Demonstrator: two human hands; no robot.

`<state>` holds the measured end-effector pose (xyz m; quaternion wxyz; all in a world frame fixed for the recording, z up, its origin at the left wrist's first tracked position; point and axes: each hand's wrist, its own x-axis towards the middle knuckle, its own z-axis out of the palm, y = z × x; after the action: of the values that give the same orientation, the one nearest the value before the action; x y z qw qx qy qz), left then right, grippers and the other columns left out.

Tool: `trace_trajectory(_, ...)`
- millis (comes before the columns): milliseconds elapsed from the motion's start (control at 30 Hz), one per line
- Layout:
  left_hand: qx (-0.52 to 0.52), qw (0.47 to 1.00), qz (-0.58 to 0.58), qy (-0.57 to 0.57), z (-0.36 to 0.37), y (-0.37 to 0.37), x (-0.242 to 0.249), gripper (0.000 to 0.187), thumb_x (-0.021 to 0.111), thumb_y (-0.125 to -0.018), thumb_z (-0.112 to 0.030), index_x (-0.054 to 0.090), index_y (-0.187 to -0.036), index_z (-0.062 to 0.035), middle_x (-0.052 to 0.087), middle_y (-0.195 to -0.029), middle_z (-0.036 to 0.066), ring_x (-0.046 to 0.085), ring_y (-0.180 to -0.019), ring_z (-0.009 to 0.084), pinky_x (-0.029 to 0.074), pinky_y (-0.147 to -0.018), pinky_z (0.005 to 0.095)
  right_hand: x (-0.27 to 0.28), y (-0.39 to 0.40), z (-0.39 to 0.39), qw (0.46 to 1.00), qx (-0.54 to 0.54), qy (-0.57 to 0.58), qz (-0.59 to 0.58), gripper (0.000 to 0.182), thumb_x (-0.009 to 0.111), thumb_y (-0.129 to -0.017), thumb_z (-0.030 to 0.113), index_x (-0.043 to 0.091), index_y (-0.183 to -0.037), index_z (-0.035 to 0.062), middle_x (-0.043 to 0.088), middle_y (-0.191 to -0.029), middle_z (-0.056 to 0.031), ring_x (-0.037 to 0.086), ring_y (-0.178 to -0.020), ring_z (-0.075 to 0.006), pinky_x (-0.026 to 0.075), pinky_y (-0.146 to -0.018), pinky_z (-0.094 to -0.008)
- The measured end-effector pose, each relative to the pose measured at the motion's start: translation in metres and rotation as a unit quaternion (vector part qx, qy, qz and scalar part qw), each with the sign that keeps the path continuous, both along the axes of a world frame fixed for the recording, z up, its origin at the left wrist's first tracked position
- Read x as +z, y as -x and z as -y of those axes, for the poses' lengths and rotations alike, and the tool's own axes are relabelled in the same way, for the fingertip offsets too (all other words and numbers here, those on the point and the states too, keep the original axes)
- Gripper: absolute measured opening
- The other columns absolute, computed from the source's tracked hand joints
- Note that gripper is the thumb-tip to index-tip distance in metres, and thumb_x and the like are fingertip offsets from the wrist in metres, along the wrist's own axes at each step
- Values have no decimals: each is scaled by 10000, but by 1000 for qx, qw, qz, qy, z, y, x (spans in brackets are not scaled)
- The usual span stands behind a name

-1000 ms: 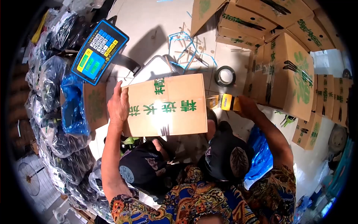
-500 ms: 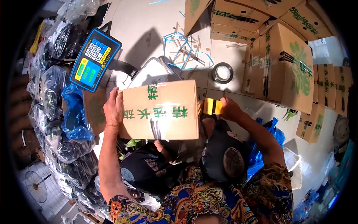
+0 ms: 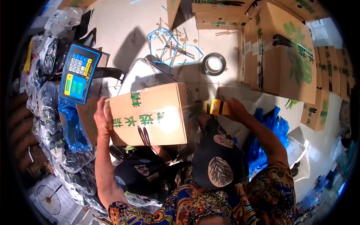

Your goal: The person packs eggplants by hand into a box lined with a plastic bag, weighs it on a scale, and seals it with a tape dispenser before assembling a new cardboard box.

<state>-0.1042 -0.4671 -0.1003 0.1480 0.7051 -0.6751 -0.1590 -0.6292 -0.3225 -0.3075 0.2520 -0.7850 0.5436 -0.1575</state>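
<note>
A cardboard box (image 3: 150,116) with green lettering rests in front of me near my knees, its top catching bright light. My left hand (image 3: 103,116) grips the box's left end, fingers over the upper corner and the arm along the near side. In my right hand (image 3: 236,110) is a yellow and black tape dispenser (image 3: 218,107), held just off the box's right end. A strip of clear tape (image 3: 194,109) seems to run between that end and the dispenser. My right fingers are partly hidden behind the dispenser.
A scale with a blue-edged display (image 3: 78,73) stands beyond the box on the left, beside plastic-bagged goods (image 3: 52,101). A tape roll (image 3: 214,64) and blue strapping (image 3: 165,47) lie on the floor. Stacked cartons (image 3: 277,52) stand at right, blue bags (image 3: 268,131) nearer me.
The tape dispenser in my right hand is farther from the box's right end, and a stretch of tape shows between them. The box sits slightly more tilted. The whole view has shifted.
</note>
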Motion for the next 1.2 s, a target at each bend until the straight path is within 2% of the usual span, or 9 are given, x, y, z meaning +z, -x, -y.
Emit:
trace_trajectory(300, -57, 998, 25, 33, 1, -7, -6, 363, 444, -1000, -313, 565, -1239, -69, 646, -1106, 222, 637, -968, 427, 495, -833, 428, 101, -67, 56, 955, 61, -134, -256, 313, 713, -765, 196, 592, -988, 14, 641, -901, -172, 658, -820, -338, 519, -642, -431)
trace_trajectory(367, -67, 996, 21, 50, -1, -13, -13, 361, 448, -998, -310, 565, -1239, -67, 643, -1099, 230, 636, -967, 427, 495, -828, 429, 88, -84, 63, 947, -89, -305, -39, 282, 666, -773, 139, 594, -1016, 14, 639, -884, -153, 659, -817, -284, 518, -643, -406)
trace_trajectory(533, 51, 998, -43, 0, -2, 12, 5, 368, 461, -993, -311, 565, -1249, -69, 650, -1018, 248, 642, -951, 424, 499, -812, 422, 56, -170, 84, 892, 120, -109, -423, 270, 588, -822, 169, 612, -1044, 16, 654, -956, -138, 675, -860, -250, 523, -627, -335)
trace_trajectory(667, 43, 995, -91, 14, -2, 3, -5, 427, 440, -1000, -324, 495, -1364, -108, 644, -994, 216, 661, -857, 298, 496, -828, 379, 33, -94, 74, 962, 112, 4, -249, 475, 699, -754, 207, 571, -1144, -32, 634, -978, -152, 655, -853, -270, 507, -655, -360)
trace_trajectory(733, 76, 982, -164, -63, -3, 3, 4, 486, 413, -1015, -371, 463, -1393, -69, 596, -1209, 193, 595, -1083, 249, 432, -968, 355, 53, -54, 71, 963, 175, 78, -187, 664, 784, -711, 266, 530, -1230, -61, 614, -998, -165, 634, -858, -295, 489, -685, -387)
trace_trajectory(800, 56, 967, -247, -20, -4, -15, -19, 520, 395, -1027, -399, 455, -1400, -41, 552, -1315, 177, 530, -1197, 236, 381, -1041, 347, 90, -55, 76, 963, 75, -63, -250, 603, 766, -763, 281, 540, -1230, -26, 608, -1000, -168, 609, -921, -294, 471, -734, -441)
trace_trajectory(867, 58, 921, -372, -95, -6, -29, -32, 606, 337, -1043, -472, 389, -1448, -25, 452, -1424, 182, 438, -1299, 257, 314, -1111, 353, 93, -77, 85, 984, -40, -175, -7, 513, 545, -975, 287, 447, -1390, 3, 451, -1393, -224, 451, -1289, -271, 392, -1006, -425)
trace_trajectory(1033, 151, 765, -614, -120, -33, 13, -23, 739, 241, -1007, -619, 365, -1475, -61, 352, -1527, 179, 376, -1381, 283, 286, -1153, 394, 93, -167, 99, 607, -152, -358, 693, 697, 265, -1062, 490, 81, -1557, 36, 213, -1585, -78, 214, -1443, -210, 214, -1171, -367)
trace_trajectory(1200, 211, 674, -703, -86, -35, 22, -53, 706, 261, -1014, -601, 421, -1440, -62, 467, -1445, 151, 464, -1321, 253, 360, -1121, 402, 75, -142, 85, 582, -224, -395, 675, 673, 290, -1054, 486, 125, -1531, 41, 246, -1562, -90, 254, -1402, -214, 242, -1127, -365)
